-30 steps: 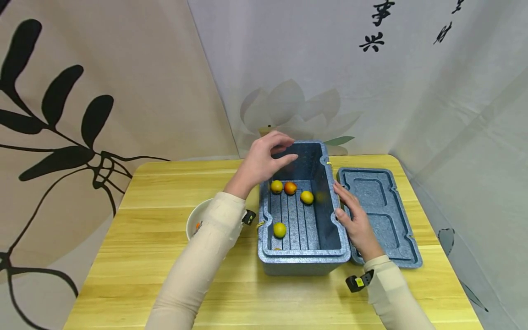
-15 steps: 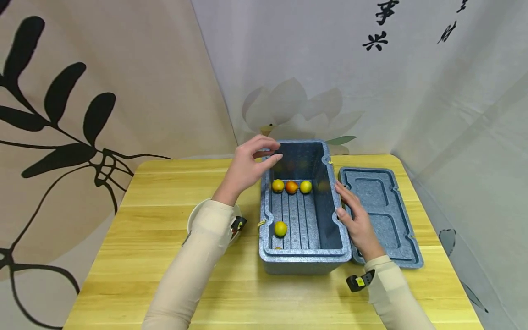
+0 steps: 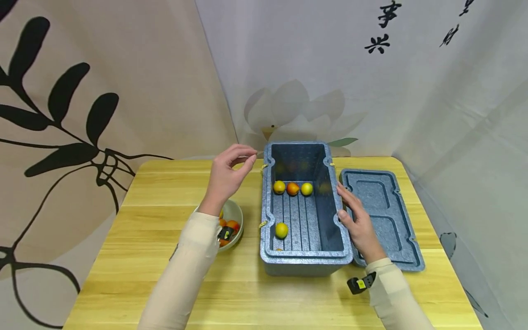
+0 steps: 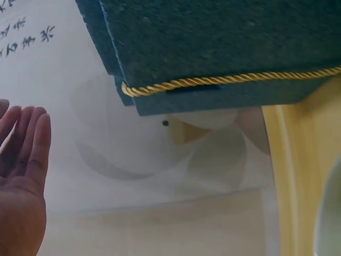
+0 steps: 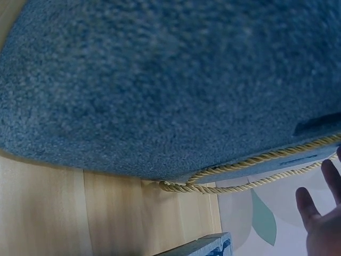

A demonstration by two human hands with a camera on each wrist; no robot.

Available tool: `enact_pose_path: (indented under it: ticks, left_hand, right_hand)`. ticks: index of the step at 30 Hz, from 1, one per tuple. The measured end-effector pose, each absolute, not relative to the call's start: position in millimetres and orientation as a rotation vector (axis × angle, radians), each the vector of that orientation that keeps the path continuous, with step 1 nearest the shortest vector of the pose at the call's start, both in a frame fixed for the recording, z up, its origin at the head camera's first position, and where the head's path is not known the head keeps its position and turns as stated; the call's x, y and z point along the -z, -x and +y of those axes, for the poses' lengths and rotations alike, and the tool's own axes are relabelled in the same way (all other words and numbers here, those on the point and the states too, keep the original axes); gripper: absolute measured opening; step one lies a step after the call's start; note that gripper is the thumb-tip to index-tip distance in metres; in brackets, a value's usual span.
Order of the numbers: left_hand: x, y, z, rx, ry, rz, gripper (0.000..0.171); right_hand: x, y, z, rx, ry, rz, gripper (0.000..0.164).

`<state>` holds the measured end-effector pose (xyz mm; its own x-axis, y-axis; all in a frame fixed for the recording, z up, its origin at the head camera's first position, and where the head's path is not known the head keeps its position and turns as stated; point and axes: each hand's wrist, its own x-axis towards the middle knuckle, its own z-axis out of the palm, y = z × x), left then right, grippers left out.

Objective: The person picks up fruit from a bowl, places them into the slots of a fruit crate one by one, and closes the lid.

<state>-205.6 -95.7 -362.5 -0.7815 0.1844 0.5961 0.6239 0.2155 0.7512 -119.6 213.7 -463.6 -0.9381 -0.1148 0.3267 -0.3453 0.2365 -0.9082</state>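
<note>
My left hand [image 3: 231, 176] is in the air left of the blue-grey foam box [image 3: 305, 259], holding nothing, its fingers loosely bent. In the left wrist view the same hand [image 4: 24, 165] is at the left edge, apart from the box wall [image 4: 224, 42]. My right hand [image 3: 358, 224] rests on the box's right rim. Inside the box, a yellow fruit [image 3: 279, 187], an orange-red fruit [image 3: 293, 188] and another yellow fruit [image 3: 306, 189] lie in a row toward the back. A yellow fruit [image 3: 282, 230] lies nearer the front left, and a sliver of another shows behind the front wall.
A pale bowl [image 3: 236, 211] with several red and orange fruits [image 3: 233, 226] stands left of the box, partly hidden by my left wrist. The box's lid [image 3: 381, 208] lies on the wooden table [image 3: 161, 229] at right. Yellow rope [image 5: 256, 184] hangs along the box's side.
My left hand has moved left from over the box to beyond its left rim, uncovering fruit in the bowl. One yellow fruit has rolled back into the row. The right hand stays.
</note>
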Motion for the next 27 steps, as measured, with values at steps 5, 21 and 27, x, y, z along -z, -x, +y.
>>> enact_pose_path:
  ticks: [5,21,27]
  left_hand:
    - [372,201,-107,1.631,0.718,-2.102,0.013]
    - [407,182,-140,1.620,0.581,-2.261,0.021]
    - [428,171,-157,1.631,0.480,-2.282,0.022]
  right_hand:
    - [465,120,214,-1.780,-0.450,-2.303,0.046]
    - [465,121,215,-1.751,-0.482,-2.303,0.046]
    - [465,120,214,-1.755,-0.482,-2.297,0.046]
